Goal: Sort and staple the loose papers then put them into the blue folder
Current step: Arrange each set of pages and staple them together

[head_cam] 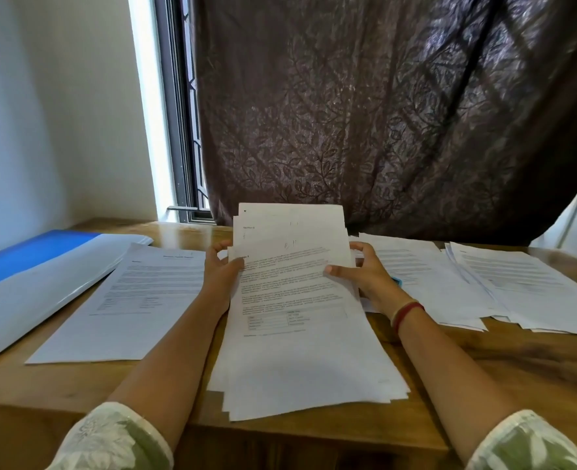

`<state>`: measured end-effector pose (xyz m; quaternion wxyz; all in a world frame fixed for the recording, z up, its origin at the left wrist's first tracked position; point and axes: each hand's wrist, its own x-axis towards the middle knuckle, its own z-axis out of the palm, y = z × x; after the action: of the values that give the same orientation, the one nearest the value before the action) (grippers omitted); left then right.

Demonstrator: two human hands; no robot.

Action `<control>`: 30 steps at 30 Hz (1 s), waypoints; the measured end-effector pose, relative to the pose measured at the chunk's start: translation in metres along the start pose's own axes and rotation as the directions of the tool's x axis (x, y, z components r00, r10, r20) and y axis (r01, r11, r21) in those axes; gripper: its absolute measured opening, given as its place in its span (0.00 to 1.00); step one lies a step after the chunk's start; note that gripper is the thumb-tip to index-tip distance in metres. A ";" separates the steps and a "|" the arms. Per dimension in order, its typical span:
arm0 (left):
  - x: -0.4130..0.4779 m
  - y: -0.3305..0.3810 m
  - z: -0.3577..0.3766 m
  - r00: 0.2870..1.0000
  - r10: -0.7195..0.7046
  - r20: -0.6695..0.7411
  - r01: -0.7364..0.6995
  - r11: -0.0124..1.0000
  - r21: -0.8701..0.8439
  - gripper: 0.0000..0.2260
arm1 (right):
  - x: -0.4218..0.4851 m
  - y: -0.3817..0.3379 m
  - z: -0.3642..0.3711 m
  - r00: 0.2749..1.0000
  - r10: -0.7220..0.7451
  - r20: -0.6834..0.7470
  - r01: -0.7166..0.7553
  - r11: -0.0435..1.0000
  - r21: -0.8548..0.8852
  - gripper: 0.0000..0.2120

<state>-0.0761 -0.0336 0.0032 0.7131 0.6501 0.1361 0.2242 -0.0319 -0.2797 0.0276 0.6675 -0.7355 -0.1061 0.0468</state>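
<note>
**Item 1, held stack (297,351).** Loose printed sheets, unevenly squared, with edges fanned at top and bottom. I read its long axis as 12 to 6 o'clock. The near end rests on the surface (517,385) and the far end is lifted towards the curtain.

**Item 2, left hand (220,271).** It grips the stack's left edge near the top, with the thumb across the front sheet and the fingers curled behind. The forearm comes in from 7 o'clock.

**Item 3, right hand (368,271).** It grips the right edge at the same height, with the thumb laid on the front sheet and the fingers wrapped behind. The forearm comes in from 5 o'clock.

**Item 4, blue folder (36,252).** It lies open and flat at 9 o'clock from the hands, well apart from the stack, with its long axis running roughly 8 to 2 o'clock. The left hand is the nearer one. I judge that any filing move goes leftward, across item 5.

**Item 5, printed sheet (134,300).** It lies flat between the folder and the stack, just beside the left forearm. I cannot tell whether it is stapled.

**Item 6, paper piles (524,283).** They overlap one another at 3 o'clock.

**Item 7, teal object (396,281).** It is mostly hidden under the right hand. It may be the stapler, but I cannot tell.

**Status.** My judgement is that sorting is under way and nothing from this stack has been filed.
</note>
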 end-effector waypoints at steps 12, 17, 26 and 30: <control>0.003 0.001 0.006 0.991 -0.109 0.072 0.104 0.992 0.069 0.17 | -0.002 0.015 0.016 0.990 -0.117 -0.076 0.114 0.993 -0.043 0.25; -0.002 0.004 0.006 0.975 -0.124 0.185 0.083 0.973 0.215 0.22 | -0.005 0.013 0.018 0.985 -0.122 -0.123 0.122 0.992 -0.001 0.17; -0.007 0.006 0.010 0.989 -0.037 0.147 -0.002 0.967 0.255 0.18 | -0.006 0.007 0.017 0.964 -0.176 -0.200 0.161 0.983 -0.087 0.15; -0.010 0.007 0.010 0.984 0.000 0.179 -0.052 0.957 0.285 0.19 | -0.003 0.002 0.007 0.876 -0.337 -0.344 0.291 0.940 -0.180 0.23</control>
<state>-0.0809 -0.0464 0.0105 0.6168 0.7663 0.0949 0.1528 -0.0365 -0.2738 0.0247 0.6275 -0.7436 -0.0992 -0.2084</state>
